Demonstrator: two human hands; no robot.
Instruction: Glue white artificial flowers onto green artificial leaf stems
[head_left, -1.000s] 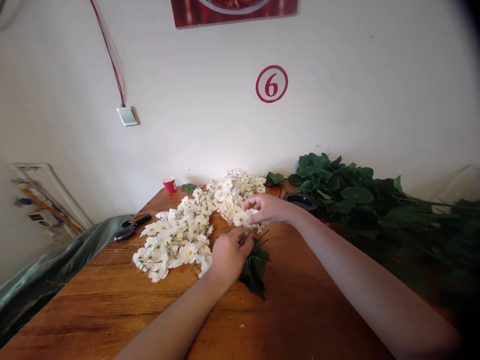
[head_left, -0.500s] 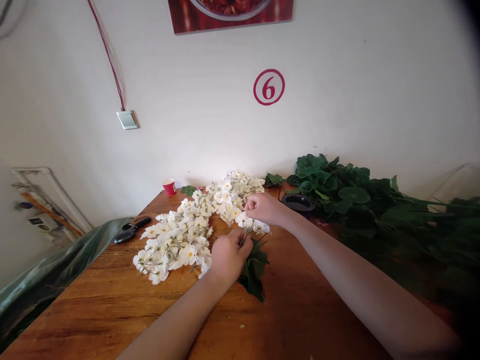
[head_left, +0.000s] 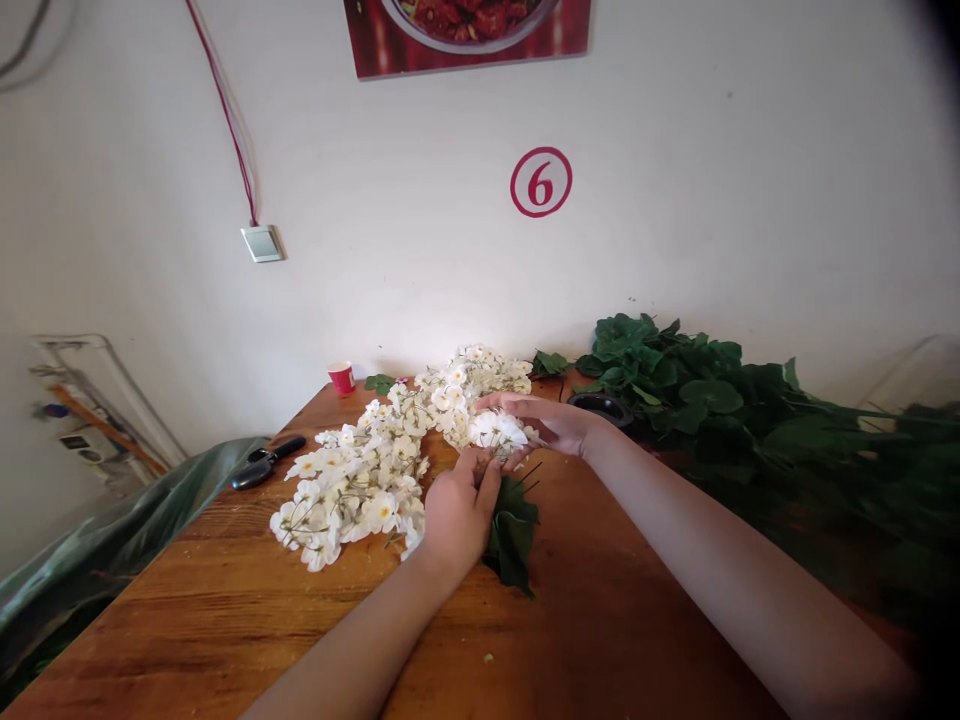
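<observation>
My left hand (head_left: pixel 461 510) is closed, thumb and fingers pinched on the thin stems of a small bunch of white artificial flowers (head_left: pixel 496 430). Around that bunch curves my right hand (head_left: pixel 551 425), with its fingers over the far side and thumb low near the stems. Dark green leaves (head_left: pixel 514 545) hang beneath the left hand on the near side, and a few bare stem ends stick out to the right. A heap of white flowers (head_left: pixel 360 480) with yellow centres lies left of the hands and runs back toward the wall.
On the wooden table (head_left: pixel 247 610) stands a red paper cup (head_left: pixel 341 380) at the back left. Black-handled pliers or cutters (head_left: pixel 266 465) lie by the left edge. Behind my right wrist sits a black dish (head_left: pixel 600 408). Green leafy stems (head_left: pixel 705 390) pile up along the right.
My right hand has gone from a pinch above the flowers to curving around the bunch, its fingers spreading over it. The left hand keeps its hold in nearly the same spot.
</observation>
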